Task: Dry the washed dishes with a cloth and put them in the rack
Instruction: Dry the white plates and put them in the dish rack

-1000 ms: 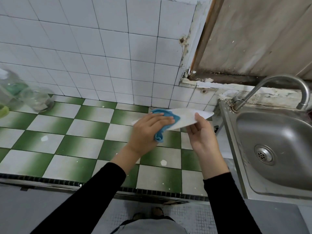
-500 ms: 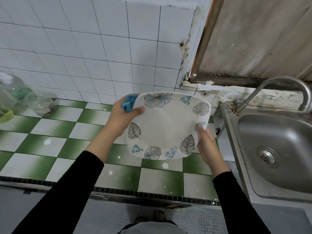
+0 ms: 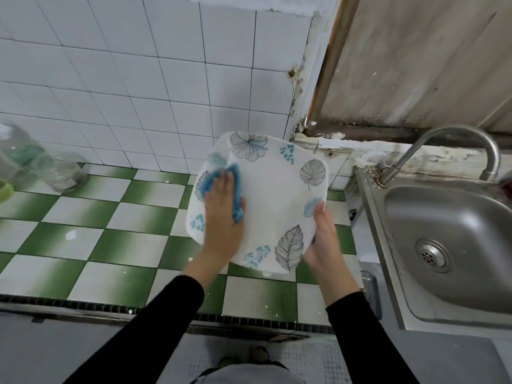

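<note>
Well left of the fingers, glass jars (image 3: 63, 173) stand blurred on the checked counter (image 3: 124, 217). The left hand (image 3: 221, 217), which half a second ago pinched the plate's upper corner, now lies flat on its face. Its fingers are straight and close together and press the blue cloth (image 3: 213, 181) beneath them. The plate (image 3: 277, 203) is tilted toward the person, held above the counter. The right hand (image 3: 324, 245) clamps its lower right edge, thumb in front, fingers behind. The sink (image 3: 457, 231) lies beyond that hand. Wiping of the front has likely just begun; no rack shows.
</note>
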`<state>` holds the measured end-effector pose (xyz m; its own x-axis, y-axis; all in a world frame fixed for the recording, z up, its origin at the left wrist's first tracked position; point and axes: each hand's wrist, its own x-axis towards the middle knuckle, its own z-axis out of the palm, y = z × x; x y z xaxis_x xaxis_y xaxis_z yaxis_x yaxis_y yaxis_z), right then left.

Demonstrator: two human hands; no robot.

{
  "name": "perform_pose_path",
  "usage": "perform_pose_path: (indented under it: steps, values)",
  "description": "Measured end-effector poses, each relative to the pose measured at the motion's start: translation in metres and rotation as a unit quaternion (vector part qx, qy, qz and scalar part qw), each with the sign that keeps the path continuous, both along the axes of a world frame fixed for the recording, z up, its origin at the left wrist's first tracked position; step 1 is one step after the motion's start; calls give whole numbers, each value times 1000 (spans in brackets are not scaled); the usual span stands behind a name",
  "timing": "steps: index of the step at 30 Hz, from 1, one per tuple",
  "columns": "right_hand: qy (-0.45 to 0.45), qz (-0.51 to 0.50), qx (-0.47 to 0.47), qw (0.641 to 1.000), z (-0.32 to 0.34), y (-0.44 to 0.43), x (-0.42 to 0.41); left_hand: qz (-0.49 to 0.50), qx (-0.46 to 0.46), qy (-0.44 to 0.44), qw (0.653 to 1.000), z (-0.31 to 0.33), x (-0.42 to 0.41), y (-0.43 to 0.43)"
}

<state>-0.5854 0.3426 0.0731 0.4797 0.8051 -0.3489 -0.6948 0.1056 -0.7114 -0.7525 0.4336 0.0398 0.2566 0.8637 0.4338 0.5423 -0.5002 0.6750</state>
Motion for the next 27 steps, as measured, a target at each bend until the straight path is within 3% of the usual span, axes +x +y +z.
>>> perform_pose_path:
  steps: [2, 6, 9, 11, 13, 15, 19, 21, 25, 27]
  values:
    - [22, -16, 26, 999, 2, 7, -9, -95, 5, 84, 992, -9, 15, -26]
    - [42, 5, 17, 999, 5, 14, -12, -239, 25, 154, 958, -15, 40, -50]
    - [40, 63, 19, 997, 1, 7, -15, -219, 39, 154, 963, -3, 41, -15]
    - [22, 78, 0, 997, 0, 0, -16, -154, 30, 124, 980, 6, 35, 21]
    - [7, 76, -19, 997, -1, -5, -15, -71, -19, 109, 991, 13, 25, 45]
    - [12, 80, -14, 997, 3, -7, -15, -50, -59, 111, 991, 14, 25, 47]
    - [24, 57, -5, 998, 8, -2, -19, -227, 29, 127, 965, 8, 47, -5]
    - [31, 28, -6, 999, 8, -1, -16, -286, 11, 149, 947, 0, 49, -32]
    - [42, -12, 9, 999, 5, -7, 1, -345, 0, 189, 920, -21, 14, -43]
    - [24, -36, 16, 999, 5, -11, 11, -320, -50, 194, 926, -32, -8, -34]
